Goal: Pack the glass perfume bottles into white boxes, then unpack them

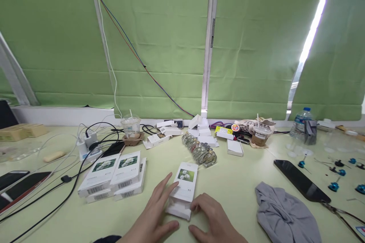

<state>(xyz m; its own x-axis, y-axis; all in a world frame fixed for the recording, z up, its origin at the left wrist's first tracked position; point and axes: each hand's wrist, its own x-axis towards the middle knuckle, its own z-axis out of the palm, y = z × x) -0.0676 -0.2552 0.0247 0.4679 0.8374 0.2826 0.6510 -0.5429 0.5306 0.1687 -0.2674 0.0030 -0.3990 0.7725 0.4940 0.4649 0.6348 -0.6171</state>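
Observation:
Two white boxes with green flower pictures lie stacked in front of me, the upper box (186, 184) shifted away from me over the lower box (179, 209). My left hand (156, 209) is at their left side, fingers spread, fingertips by the upper box's edge. Curled at the right side is my right hand (210, 218), its fingertips at the boxes' near right edge and its thumb apart from them. Neither hand is closed around a box. Further left, similar white boxes (125, 169) stand in two short stacks side by side.
Bundled metallic packets (199, 150) lie behind the boxes. A grey cloth (286, 214) and black phone (302, 180) are at right, with small blue parts (333, 186) beyond. Black cables (76, 178) cross the left side. Cups (260, 136) and a bottle (300, 121) stand at the back.

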